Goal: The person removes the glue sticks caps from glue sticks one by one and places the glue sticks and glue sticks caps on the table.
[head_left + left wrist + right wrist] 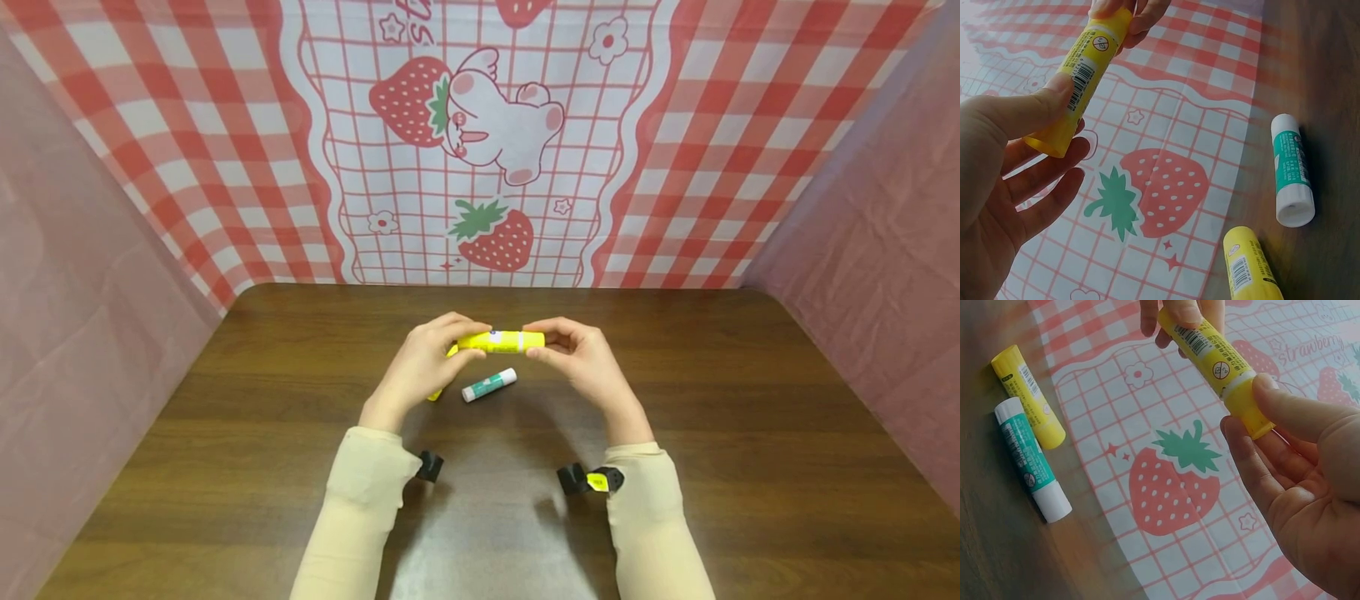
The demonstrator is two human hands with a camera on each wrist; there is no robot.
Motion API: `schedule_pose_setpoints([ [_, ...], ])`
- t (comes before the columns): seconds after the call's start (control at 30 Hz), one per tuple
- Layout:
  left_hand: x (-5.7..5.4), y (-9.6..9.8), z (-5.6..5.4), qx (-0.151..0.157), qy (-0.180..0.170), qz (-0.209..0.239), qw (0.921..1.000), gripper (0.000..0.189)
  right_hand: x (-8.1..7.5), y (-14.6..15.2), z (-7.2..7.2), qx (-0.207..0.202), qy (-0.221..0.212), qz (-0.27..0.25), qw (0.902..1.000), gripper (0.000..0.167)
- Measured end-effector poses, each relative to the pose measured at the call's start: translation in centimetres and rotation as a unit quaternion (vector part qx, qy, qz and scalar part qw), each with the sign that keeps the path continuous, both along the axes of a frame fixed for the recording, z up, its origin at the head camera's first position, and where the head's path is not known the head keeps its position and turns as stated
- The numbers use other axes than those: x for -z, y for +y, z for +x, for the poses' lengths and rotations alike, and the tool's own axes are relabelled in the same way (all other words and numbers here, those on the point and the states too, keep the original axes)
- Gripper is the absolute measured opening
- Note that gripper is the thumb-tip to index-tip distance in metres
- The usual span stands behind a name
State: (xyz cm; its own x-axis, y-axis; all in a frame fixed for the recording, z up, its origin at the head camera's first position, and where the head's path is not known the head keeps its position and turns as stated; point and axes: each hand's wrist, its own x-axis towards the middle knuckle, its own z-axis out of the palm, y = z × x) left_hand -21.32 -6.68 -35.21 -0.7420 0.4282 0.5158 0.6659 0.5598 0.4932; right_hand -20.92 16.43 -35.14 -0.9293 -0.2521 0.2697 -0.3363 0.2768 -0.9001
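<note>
A yellow glue stick (504, 341) is held level between both hands, above the far half of the table. My left hand (427, 358) pinches its body end between thumb and fingers; in the left wrist view the other fingers spread below it. My right hand (588, 364) grips the yellow cap (1249, 409) at the other end, thumb on top and fingertips beneath. A white band shows where cap and body meet. On the table below lie a green-and-white glue stick (489, 385) and a second yellow glue stick (1029, 397), mostly hidden behind my left hand in the head view.
The brown wooden table (262, 467) reaches back to a red-and-white checked cloth (225, 150) with strawberry prints, which hangs as a backdrop. Pink fabric walls (862, 250) flank both sides. Black wrist cameras (573, 479) stick out from the cream sleeves (648, 517).
</note>
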Motion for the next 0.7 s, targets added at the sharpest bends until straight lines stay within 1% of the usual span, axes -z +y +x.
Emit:
schedule_pose_setpoints([
  [0.3, -0.08, -0.03, 0.02, 0.002, -0.001, 0.006, 1.0000, 0.034, -0.03, 0.07, 0.02, 0.000, -0.004, 0.006, 1.0000, 0.032],
  [0.53, 0.01, -0.08, 0.02, 0.009, -0.014, 0.020, 0.9997, 0.034, -0.05, 0.13, 0.10, -0.002, -0.006, 0.005, 1.0000, 0.032],
  [0.7, -0.02, -0.13, 0.03, 0.011, -0.015, 0.021, 0.9996, 0.032, 0.00, 0.17, 0.09, -0.003, -0.007, 0.001, 1.0000, 0.032],
])
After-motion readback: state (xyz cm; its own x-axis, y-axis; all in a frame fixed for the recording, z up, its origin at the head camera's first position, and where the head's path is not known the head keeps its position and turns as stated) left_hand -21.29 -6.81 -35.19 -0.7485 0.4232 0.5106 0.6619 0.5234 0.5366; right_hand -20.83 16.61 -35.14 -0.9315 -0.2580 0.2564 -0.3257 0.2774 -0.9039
